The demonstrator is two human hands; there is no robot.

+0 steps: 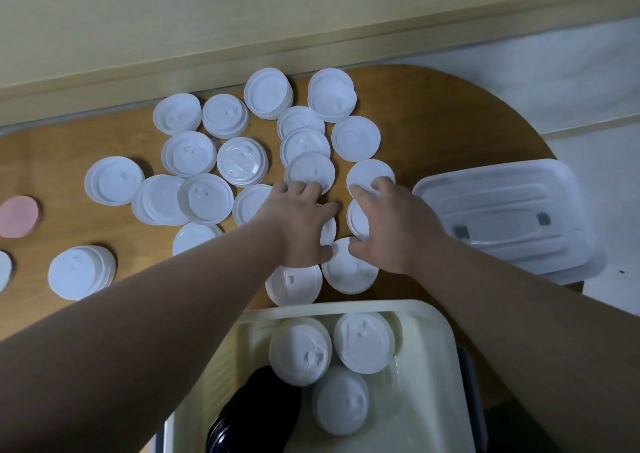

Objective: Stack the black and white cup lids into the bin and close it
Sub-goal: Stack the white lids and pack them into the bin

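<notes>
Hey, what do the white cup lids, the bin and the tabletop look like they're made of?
White cup lids: likely thin moulded plastic, matte, with embossed sip marks. Bin: cream plastic, smooth, faintly glossy, with a rounded moulded rim. Tabletop: wood or wood-look laminate, grain showing; cannot tell which.

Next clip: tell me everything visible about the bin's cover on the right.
The cover is translucent white plastic, rectangular with rounded corners, moulded ribs and two small grey patches. It lies flat at the table's right edge, off the bin. Nothing rests on it; the right hand is close beside it.
</notes>
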